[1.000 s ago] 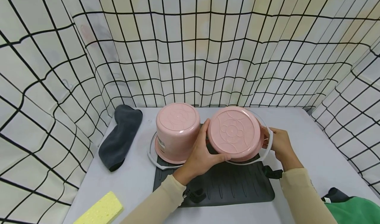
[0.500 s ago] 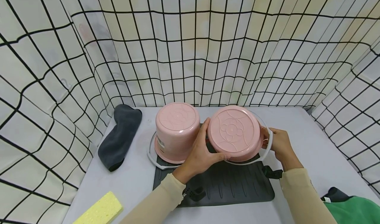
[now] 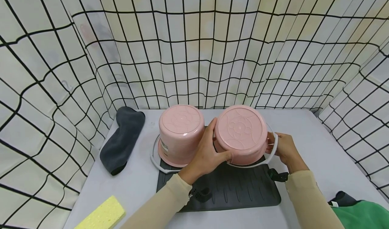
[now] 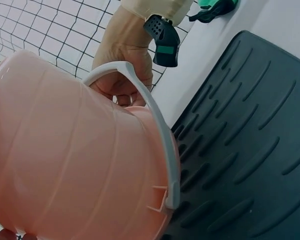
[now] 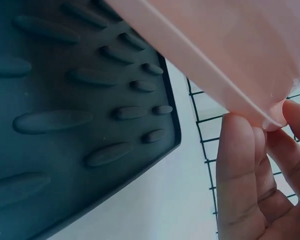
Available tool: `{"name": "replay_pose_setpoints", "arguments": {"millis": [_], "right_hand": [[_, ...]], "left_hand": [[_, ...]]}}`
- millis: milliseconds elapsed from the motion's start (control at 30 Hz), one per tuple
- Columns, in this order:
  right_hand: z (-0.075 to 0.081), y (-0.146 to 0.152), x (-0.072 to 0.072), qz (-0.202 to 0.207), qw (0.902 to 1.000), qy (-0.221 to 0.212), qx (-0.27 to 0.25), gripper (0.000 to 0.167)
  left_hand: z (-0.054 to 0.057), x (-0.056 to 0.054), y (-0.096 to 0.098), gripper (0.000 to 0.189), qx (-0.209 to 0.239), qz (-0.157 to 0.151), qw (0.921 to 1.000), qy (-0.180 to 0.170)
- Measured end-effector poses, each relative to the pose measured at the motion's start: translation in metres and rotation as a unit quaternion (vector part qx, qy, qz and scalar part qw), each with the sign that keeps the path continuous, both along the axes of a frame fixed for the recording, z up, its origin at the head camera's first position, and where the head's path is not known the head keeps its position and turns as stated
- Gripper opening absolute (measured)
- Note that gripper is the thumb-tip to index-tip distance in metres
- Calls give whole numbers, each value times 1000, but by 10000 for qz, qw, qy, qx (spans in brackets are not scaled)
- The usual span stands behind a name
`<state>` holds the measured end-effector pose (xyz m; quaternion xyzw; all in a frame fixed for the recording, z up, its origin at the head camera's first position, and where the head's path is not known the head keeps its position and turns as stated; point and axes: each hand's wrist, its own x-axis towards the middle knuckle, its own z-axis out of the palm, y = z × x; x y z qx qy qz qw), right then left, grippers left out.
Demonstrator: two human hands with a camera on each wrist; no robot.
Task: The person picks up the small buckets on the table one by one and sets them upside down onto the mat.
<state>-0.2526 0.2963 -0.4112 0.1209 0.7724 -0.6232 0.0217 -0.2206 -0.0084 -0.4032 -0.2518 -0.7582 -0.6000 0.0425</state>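
Note:
A pink bucket is upside down and tilted over the dark mat, its flower-patterned base facing up toward the head camera. My left hand holds its side, thumb at the front and fingers along the left. At the far side, my right hand pinches the rim by the handle joint; the right wrist view shows thumb and fingers at the rim edge. The grey-white handle hangs loose along the rim in the left wrist view. A second pink bucket stands inverted to the left.
A dark grey cloth lies at the left back. A yellow sponge is at the front left, and a green item with a dark end at the front right. Black netting over white sheeting surrounds the table.
The held bucket's base has risen slightly and shifted a little right, so more of its side shows below. Both hands keep their hold; the second bucket stays in place.

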Motion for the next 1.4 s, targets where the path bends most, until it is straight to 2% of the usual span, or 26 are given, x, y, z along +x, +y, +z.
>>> {"name": "replay_pose_setpoints", "arguments": {"millis": [200,367,733,1167,1400], "right_hand": [[-8,3,-4,62,9992,-294,-265,25],[-17,3,-7,247,9977,-506,-389,25],[-32,4,-13,537,9931,-821,-643,24],[-36,2,-15,517,9942,-890,-304,26],[-35,2,-17,537,9950,-834,-88,29]], "left_hand": [[5,-4,2,117,-286,81,9995,-80],[7,-10,6,119,-491,158,9987,1],[8,-16,10,116,-1095,437,9929,-130],[5,-24,9,114,-1472,376,9883,-134],[4,-26,10,103,-1623,307,9863,-63]]}}
